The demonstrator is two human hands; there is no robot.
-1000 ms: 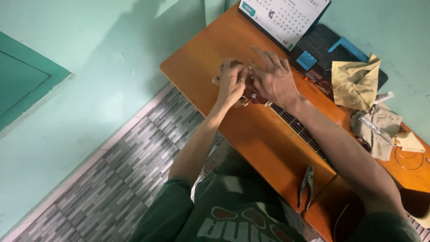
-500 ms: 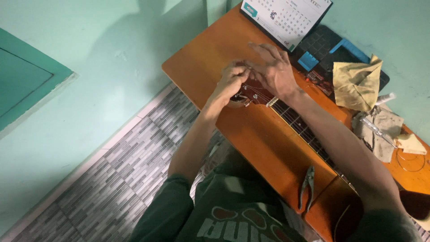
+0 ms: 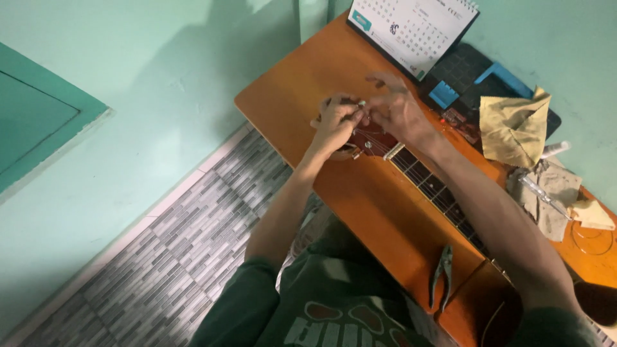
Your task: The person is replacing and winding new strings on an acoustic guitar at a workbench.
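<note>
Orange bench [image 3: 360, 205] against a teal wall carried a guitar headstock [image 3: 376, 142]. Left hand [image 3: 335, 125] stayed curled around the headstock's end; right hand [image 3: 402, 110] had shifted up, fingers pinching at a tuning peg [image 3: 362, 103]. Pliers [image 3: 441, 273] lay untouched.

Both forearms reach forward and converge, left hand [image 3: 335, 125] curled with fingers pinched together, right hand [image 3: 396, 110] palm-down just beside it, fingers bent and spread, fingertips of both hands nearly meeting, wrists slightly flexed.
</note>
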